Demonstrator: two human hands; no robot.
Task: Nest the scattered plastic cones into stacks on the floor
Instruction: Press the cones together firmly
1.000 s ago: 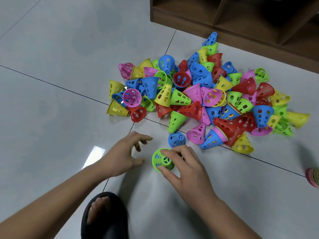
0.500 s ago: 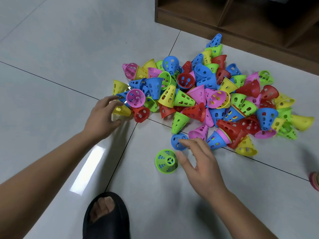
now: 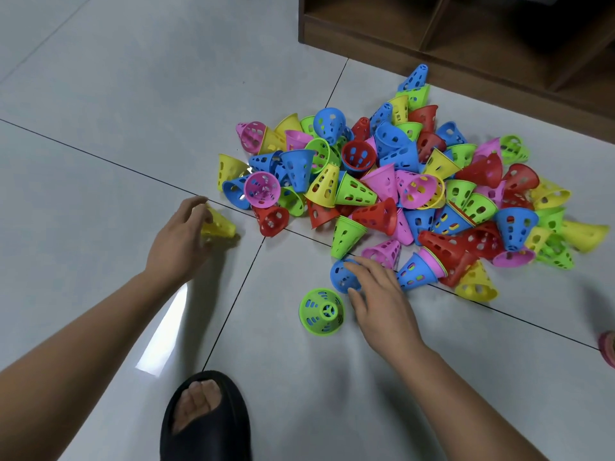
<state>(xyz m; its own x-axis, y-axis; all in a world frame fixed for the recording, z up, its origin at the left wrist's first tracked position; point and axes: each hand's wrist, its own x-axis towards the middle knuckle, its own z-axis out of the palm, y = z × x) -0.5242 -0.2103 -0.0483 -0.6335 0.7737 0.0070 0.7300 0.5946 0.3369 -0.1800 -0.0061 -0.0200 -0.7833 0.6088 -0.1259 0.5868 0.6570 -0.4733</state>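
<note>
Gathering step, stacks barely begun. Left hand (image 3: 179, 241): fingers curled round yellow cone (image 3: 219, 224), clear of pile (image 3: 399, 194). Right hand (image 3: 379, 301): fingers and thumb pinch blue cone (image 3: 341, 277) at pile's edge, just beside upright green cone (image 3: 322, 311). Next, likely: turn blue wide-end down, seat over green, rims aligned.

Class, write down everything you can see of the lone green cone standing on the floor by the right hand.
The green cone is bright, glossy plastic, its wall pierced by slots. It stands upright, wide rim down on the grey floor tile, its narrow top, a small spoked ring, facing the camera. It stands apart from the pile, just left of the right hand, which seems not to touch it.
</note>
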